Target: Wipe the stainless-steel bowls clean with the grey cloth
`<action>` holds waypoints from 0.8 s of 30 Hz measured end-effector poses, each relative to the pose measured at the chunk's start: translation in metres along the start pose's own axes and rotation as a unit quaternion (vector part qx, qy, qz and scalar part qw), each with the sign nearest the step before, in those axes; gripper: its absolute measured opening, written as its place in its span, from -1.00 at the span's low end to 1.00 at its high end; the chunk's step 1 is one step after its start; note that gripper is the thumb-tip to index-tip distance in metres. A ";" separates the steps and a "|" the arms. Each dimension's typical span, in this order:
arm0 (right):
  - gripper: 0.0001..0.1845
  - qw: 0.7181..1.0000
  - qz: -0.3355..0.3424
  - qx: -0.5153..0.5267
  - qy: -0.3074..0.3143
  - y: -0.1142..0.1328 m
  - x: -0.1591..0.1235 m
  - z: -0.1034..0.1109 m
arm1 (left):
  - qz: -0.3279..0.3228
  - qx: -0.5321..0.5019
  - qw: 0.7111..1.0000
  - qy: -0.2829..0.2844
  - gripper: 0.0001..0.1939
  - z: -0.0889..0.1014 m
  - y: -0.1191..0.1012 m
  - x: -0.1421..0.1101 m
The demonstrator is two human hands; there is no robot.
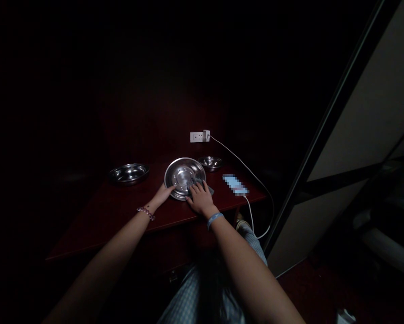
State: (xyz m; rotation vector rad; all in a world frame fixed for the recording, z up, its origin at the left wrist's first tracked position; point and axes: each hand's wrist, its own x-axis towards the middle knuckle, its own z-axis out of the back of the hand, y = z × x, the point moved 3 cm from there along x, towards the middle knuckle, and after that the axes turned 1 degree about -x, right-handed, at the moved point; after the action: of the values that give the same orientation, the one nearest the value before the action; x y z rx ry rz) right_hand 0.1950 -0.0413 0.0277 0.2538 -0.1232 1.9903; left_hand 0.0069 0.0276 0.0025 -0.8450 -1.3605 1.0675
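A shiny metal bowl (182, 173) is tilted toward me above the dark red desk. My left hand (164, 195) grips its lower left rim, with the thumb on the inside and the other fingers hidden behind. My right hand (200, 198) presses a grey cloth (209, 188) against the inner right side of the bowl, its fingers bent over the cloth. Droplets or light spots show on the bowl's inside. To the left, another metal bowl (129, 173) sits upright on the desk, and a smaller one (211, 163) stands behind on the right.
The desk (120, 216) meets a dark wall with a socket and white charger (206, 135). Its cable (249, 164) runs down to a blurred phone (235, 184) at the desk's right. A light panel (350, 148) stands further right. My legs (184, 297) are below.
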 end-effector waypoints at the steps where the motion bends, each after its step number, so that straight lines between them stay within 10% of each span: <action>1: -0.27 1.000 -0.001 -0.001 0.003 0.002 -0.001 0.000 | -0.004 0.000 1.000 0.003 -0.43 0.000 -0.001 -0.001; 24: -0.38 1.000 0.005 -0.026 0.004 0.013 -0.001 -0.002 | -0.021 0.002 1.000 0.016 -0.43 0.000 0.003 -0.001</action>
State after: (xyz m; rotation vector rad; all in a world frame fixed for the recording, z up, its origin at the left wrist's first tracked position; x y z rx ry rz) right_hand 0.1833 -0.0473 0.0257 0.2133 -0.1714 1.9946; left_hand 0.0065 0.0274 -0.0008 -0.8239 -1.3439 1.0187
